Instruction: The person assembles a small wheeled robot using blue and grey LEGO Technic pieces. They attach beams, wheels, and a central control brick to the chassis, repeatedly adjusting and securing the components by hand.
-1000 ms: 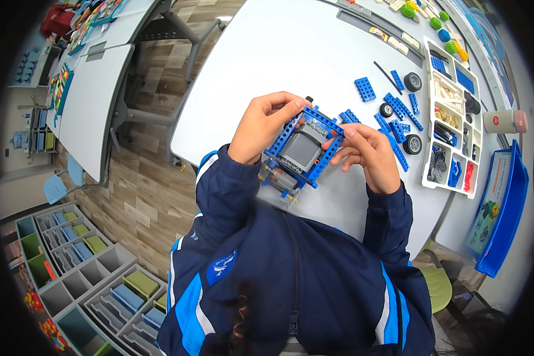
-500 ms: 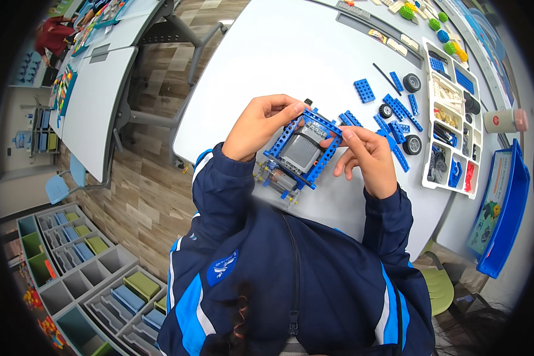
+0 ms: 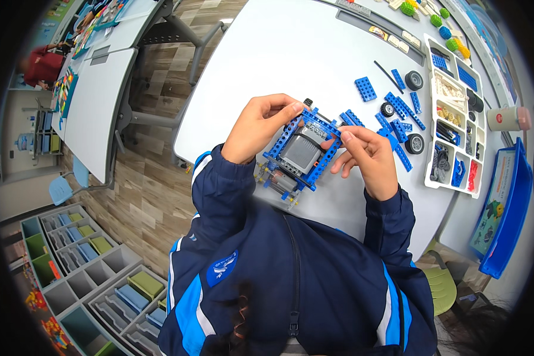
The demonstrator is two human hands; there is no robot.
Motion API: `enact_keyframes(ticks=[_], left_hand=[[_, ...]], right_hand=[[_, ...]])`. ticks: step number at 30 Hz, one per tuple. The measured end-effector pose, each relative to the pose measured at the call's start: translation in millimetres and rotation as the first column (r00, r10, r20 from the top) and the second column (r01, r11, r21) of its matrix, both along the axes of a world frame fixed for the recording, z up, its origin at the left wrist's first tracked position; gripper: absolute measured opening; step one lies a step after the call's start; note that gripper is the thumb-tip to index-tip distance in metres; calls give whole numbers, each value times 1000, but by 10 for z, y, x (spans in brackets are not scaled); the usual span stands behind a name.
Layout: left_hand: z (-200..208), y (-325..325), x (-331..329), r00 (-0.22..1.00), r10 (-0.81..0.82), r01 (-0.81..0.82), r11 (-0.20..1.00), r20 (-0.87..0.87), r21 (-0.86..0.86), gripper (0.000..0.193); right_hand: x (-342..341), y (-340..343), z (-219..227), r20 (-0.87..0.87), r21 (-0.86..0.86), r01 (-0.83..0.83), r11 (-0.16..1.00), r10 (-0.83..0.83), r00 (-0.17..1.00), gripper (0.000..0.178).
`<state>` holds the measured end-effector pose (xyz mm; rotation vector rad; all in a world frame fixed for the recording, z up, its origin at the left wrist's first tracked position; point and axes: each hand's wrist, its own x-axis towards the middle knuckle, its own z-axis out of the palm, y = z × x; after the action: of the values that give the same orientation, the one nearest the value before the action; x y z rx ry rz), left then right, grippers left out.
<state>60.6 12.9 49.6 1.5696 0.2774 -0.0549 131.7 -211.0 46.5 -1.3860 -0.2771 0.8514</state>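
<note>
A building-brick model (image 3: 301, 153) with a blue beam frame around a grey block is held between my two hands over the near part of the table. My left hand (image 3: 260, 126) pinches its far left corner, by a small black piece. At the far right corner, the thumb and fingers of my right hand (image 3: 365, 155) close on the blue frame. Toward my body the model carries a motor-like grey part with small yellowish and blue pieces. Just beyond my right hand lie loose blue beams (image 3: 403, 107), a blue plate (image 3: 365, 89) and black wheels (image 3: 414, 80).
A white sorting tray (image 3: 428, 127) with several compartments of parts stands to the right. Beyond it are a cup with a pink lid (image 3: 508, 118) and a blue bin (image 3: 504, 207). Another table (image 3: 98, 98) and storage drawers (image 3: 86, 270) are at the left. A person in red (image 3: 43, 65) is far off.
My hands keep the same grip on the model. The view has shifted slightly, and the far person in red has moved a little.
</note>
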Motion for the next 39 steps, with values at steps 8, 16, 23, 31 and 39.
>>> enact_keyframes(ticks=[8,16,23,31,39], left_hand=[[52,-5,-23,999,19,-20,999,-44,-43,29],[104,-66,-34,992,71,-76,996,-100,-49,28],[201,-104,-21,986,87,-93,995,-144,-35,25],[241,-58,24,981,41,-41,999,-191,1,23],[289,-72,77,954,68,-91,994,-293,-67,23]], right_hand=[[76,-78,97,-229,85,-49,995,67,971,33],[25,-78,118,-185,76,-71,995,84,979,38],[-26,-41,153,-280,57,0,998,16,960,31],[26,-57,175,-225,-16,-45,999,40,974,30],[61,-36,147,-428,32,-13,999,26,903,26]])
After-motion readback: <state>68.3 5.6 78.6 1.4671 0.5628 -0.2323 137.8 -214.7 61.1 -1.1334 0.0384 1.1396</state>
